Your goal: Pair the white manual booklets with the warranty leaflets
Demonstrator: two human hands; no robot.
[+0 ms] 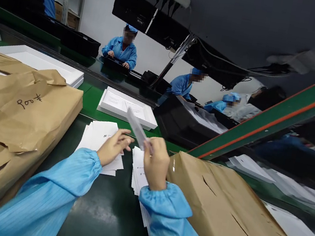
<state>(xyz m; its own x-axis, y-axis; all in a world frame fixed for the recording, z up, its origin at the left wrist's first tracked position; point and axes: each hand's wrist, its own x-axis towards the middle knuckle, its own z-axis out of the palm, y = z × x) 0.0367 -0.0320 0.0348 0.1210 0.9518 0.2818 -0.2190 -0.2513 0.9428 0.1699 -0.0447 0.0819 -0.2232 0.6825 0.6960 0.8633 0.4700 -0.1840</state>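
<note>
My right hand (pixel 156 164) pinches a thin white paper leaflet (pixel 136 124) by its lower end, tilted up and to the left; motion blurs its print. My left hand (pixel 112 148) is just left of it with fingers stretched out, holding nothing. Beneath the left hand lies a loose stack of white papers (pixel 90 137). A second stack of printed papers (pixel 139 167) sits partly hidden under my right hand and forearm. Beyond both hands, a shallow white box (pixel 147 122) with printed sheets inside rests on the green line.
Brown paper-wrapped bundles flank the work surface: one on the left (pixel 63 118) with handwriting, one on the right (pixel 210 199). A larger white tray (pixel 75 76) stands behind the left bundle. A green bar with an orange edge (pixel 271 125) slants across the right. Co-workers in blue work opposite.
</note>
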